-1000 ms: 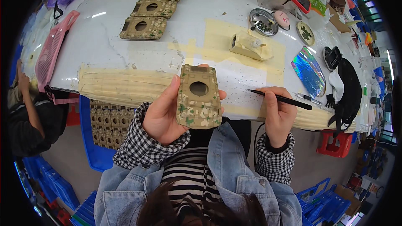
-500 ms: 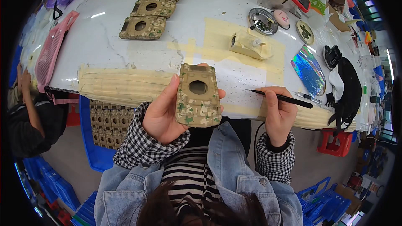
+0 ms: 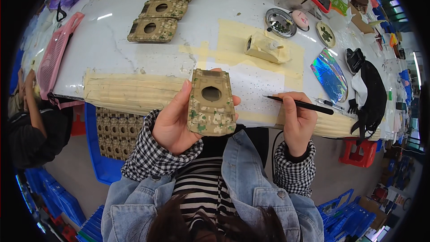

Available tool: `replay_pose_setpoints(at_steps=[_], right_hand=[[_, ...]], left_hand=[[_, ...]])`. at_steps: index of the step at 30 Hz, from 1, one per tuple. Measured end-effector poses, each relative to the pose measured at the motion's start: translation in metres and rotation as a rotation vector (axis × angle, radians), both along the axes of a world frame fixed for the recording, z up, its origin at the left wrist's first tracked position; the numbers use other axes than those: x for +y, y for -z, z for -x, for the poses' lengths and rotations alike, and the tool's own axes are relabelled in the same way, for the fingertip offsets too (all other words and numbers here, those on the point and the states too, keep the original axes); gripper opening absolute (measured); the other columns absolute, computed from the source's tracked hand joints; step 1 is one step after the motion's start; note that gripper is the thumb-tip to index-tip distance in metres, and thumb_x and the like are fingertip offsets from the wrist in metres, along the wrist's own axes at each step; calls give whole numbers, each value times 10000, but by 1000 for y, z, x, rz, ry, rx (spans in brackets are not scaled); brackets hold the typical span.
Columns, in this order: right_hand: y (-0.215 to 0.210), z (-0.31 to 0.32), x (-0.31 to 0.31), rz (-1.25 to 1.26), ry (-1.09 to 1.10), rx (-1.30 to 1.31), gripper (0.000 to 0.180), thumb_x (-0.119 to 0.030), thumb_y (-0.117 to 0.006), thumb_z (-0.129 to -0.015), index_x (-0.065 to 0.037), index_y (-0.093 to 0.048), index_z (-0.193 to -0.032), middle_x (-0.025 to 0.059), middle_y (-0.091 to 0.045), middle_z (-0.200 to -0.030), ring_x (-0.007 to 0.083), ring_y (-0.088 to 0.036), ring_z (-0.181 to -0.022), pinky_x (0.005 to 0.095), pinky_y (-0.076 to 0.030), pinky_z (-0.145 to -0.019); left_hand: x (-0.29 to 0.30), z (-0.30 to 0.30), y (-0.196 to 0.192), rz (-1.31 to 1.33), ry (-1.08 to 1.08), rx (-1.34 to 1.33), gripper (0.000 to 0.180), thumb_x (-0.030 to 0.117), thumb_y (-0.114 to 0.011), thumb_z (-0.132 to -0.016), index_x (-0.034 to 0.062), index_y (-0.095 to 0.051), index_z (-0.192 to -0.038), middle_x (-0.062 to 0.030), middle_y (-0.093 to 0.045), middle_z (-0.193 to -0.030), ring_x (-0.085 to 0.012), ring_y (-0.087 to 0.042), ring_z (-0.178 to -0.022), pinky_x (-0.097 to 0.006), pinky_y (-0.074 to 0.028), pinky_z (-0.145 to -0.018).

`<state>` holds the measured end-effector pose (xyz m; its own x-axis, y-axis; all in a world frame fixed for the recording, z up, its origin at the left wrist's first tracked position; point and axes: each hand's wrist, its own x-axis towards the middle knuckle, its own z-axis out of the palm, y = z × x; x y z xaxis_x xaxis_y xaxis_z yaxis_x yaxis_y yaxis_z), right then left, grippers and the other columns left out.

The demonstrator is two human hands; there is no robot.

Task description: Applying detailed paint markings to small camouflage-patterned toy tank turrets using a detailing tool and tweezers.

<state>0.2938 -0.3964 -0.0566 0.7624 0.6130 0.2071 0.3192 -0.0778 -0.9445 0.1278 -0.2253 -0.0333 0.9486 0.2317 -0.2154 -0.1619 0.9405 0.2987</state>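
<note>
the white table [image 3: 112, 49] fills the upper half of the view, its front edge wrapped in cream tape. below it, at the left, a blue crate [image 3: 96, 152] under the table edge holds more camouflage plates stacked in rows. on the table's far left lies a pink basket [image 3: 56, 56], and at the right end a black strap [image 3: 374, 101] drapes over the edge beside a shiny rainbow-coloured sheet [image 3: 330, 74].

a row of camouflage plates [image 3: 163, 6], each with a round hole, runs away from the person at the top centre. a small cream taped block [image 3: 264, 49] sits on a yellowish patch of tape at mid table, with a round metal dish [image 3: 280, 22] just beyond it.

the left hand [image 3: 177, 123] grips a camouflage plate [image 3: 211, 103] upright in front of the chest, above the table's front edge; the thumb lies along the plate's left side and the fingers wrap round behind, their tips showing at the right edge. the plate has a round hole in its upper half and green-and-tan blotches lower down.

the right hand [image 3: 298, 121] is closed in a pinch on a thin black brush [image 3: 298, 104], held like a pen, its tip pointing left toward the plate but well clear of it, over the table edge.

another person's arm [image 3: 27, 103] shows at the far left.
</note>
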Motion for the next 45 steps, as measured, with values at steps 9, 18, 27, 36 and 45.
replay_pose_setpoints(at_steps=[9, 18, 27, 36, 45], right_hand=[[-1, 1, 1, -12, 15, 1, 157, -110, -569, -905, 39, -614, -884, 47, -638, -788, 77, -541, -724, 201, -418, -672], [0, 1, 0, -27, 24, -20, 148, -103, -571, -904, 37, -613, -877, 18, -614, -753, 48, -490, -666, 182, -379, -604], [2, 1, 3, 7, 26, -41, 135, -89, -580, -896, 41, -613, -881, 26, -620, -739, 38, -474, -607, 175, -361, -544], [0, 2, 3, -14, 26, -38, 144, -85, -570, -899, 53, -612, -892, 59, -639, -771, 84, -556, -706, 198, -431, -657], [2, 2, 1, 4, 21, -22, 144, -86, -569, -899, 50, -615, -888, 61, -638, -788, 82, -556, -716, 199, -430, -654]], left_hand=[[1, 1, 3, -9, 6, -11, 591, 448, -227, -976, 52, -205, -1414, -293, -470, -1200, -329, -597, -966, -370, -552, -785], [1, 2, 5, 15, 10, -16, 602, 454, -219, -975, 37, -212, -1408, -296, -455, -1229, -342, -589, -996, -381, -544, -811], [3, 4, 8, 36, 15, -54, 623, 461, -222, -973, -5, -240, -1385, -305, -446, -1240, -351, -581, -1020, -390, -537, -832], [3, 4, 9, 55, 10, -50, 621, 455, -220, -974, -8, -231, -1388, -310, -443, -1241, -360, -580, -1019, -394, -538, -829], [2, 5, 9, 49, 11, -56, 618, 450, -219, -976, -10, -228, -1388, -309, -441, -1239, -359, -577, -1024, -389, -546, -813]])
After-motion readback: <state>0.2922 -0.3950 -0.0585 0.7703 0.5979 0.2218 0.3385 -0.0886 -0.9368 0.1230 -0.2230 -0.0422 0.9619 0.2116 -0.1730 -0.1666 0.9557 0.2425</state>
